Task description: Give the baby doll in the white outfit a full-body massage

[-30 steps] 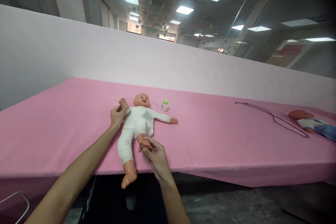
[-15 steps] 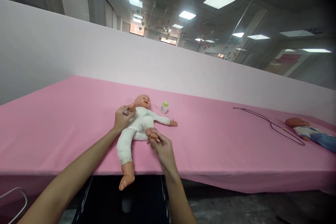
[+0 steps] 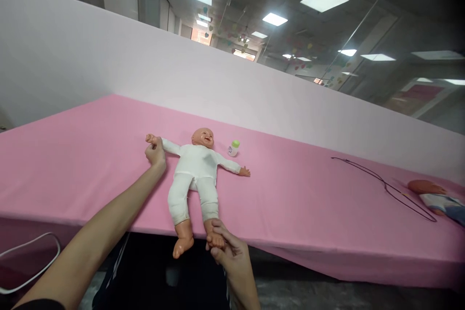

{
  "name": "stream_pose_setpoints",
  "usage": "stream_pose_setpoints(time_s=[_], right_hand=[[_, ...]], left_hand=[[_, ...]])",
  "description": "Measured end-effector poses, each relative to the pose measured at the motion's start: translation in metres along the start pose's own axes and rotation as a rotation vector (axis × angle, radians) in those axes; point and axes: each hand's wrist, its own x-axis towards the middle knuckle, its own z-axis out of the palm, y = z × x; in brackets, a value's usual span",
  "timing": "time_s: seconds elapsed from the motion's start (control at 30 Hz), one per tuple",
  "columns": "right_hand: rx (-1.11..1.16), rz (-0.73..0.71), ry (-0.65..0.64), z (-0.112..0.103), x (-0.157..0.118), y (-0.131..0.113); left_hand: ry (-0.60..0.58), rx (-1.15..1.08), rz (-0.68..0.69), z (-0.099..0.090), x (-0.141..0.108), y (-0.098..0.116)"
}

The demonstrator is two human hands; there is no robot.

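A baby doll (image 3: 198, 162) in a white suit lies on its back on the pink-covered table (image 3: 290, 193), its arms spread and its feet over the front edge. My left hand (image 3: 156, 153) is closed round the doll's wrist at the left, and that arm is stretched out sideways. Down at the table's edge, my right hand (image 3: 230, 247) grips the doll's foot on the right side. The other foot hangs free. Beside the doll's head stands a small bottle (image 3: 233, 148) with a green cap, touched by neither hand.
A thin black cord (image 3: 385, 183) lies looped on the right part of the table. Past it, at the right edge, is a second doll (image 3: 428, 189) in blue and white. A white partition (image 3: 254, 92) runs behind the table. A white cable (image 3: 54, 242) curves at lower left.
My left hand has drawn the doll's arm outward to the left. My right hand has brought the bent leg down straight towards the table's edge. The view has shifted slightly.
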Motion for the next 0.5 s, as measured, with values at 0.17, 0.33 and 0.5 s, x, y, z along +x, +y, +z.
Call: stream_pose_setpoints(time_s=[0.17, 0.33, 0.5], right_hand=[[-0.042, -0.085, 0.069, 0.019, 0.044, -0.018], [-0.057, -0.141, 0.088, 0.044, 0.129, -0.035], [-0.041, -0.113, 0.094, 0.04, 0.126, -0.036]], left_hand=[[-0.19, 0.027, 0.351, 0.002, -0.019, 0.009], [-0.681, 0.307, 0.689, 0.002, -0.046, 0.014], [-0.755, 0.327, 0.615, 0.003, -0.046, 0.012]])
